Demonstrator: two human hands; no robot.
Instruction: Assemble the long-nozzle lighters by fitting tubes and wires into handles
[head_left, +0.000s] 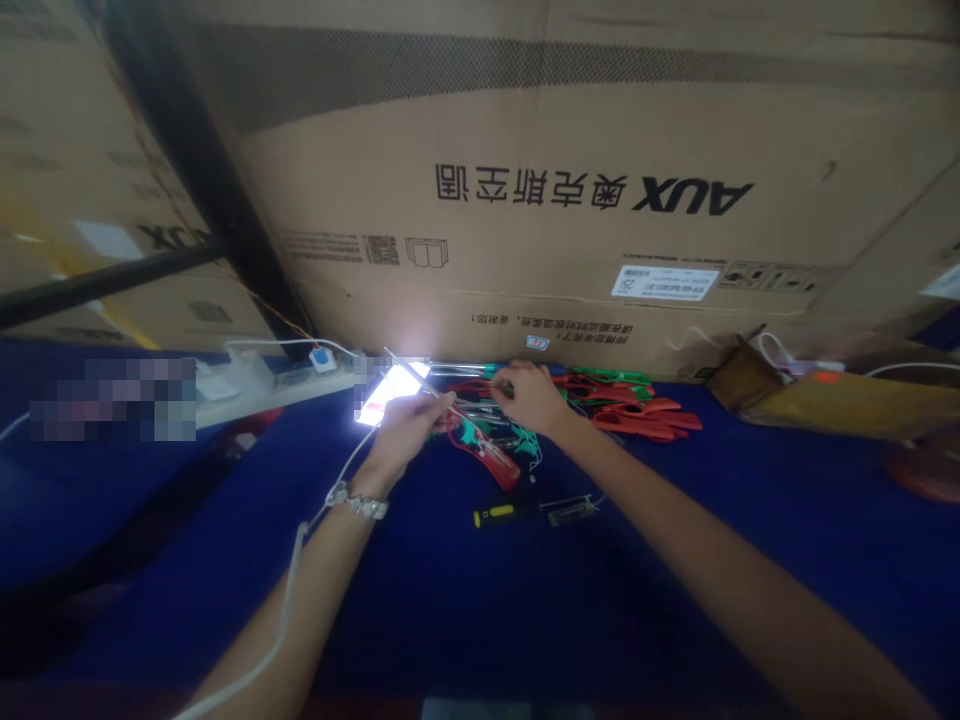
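Note:
My left hand (409, 430), wearing a metal watch, is closed in a pinch on a thin metal-rodded piece with a red handle (498, 466); it looks like a long-nosed lighter. The rod slants up past my fingers in front of a glowing screen (394, 390). To the right, my right hand (531, 398) is over a heap of parts with its fingers curled together; what they hold, if anything, is too small to make out. Red handles (649, 418), green handles (611, 377) and metal rods (461, 370) lie around it. Small green pieces (525, 440) are below it.
A black-and-yellow screwdriver (495, 515) and a small clear piece (571, 514) lie on the blue cloth (450, 610). Behind stands a large cardboard box (570, 120). A white power strip (292, 385) is at left, a brown open box (810, 400) at right. A white cable (289, 590) crosses my left forearm.

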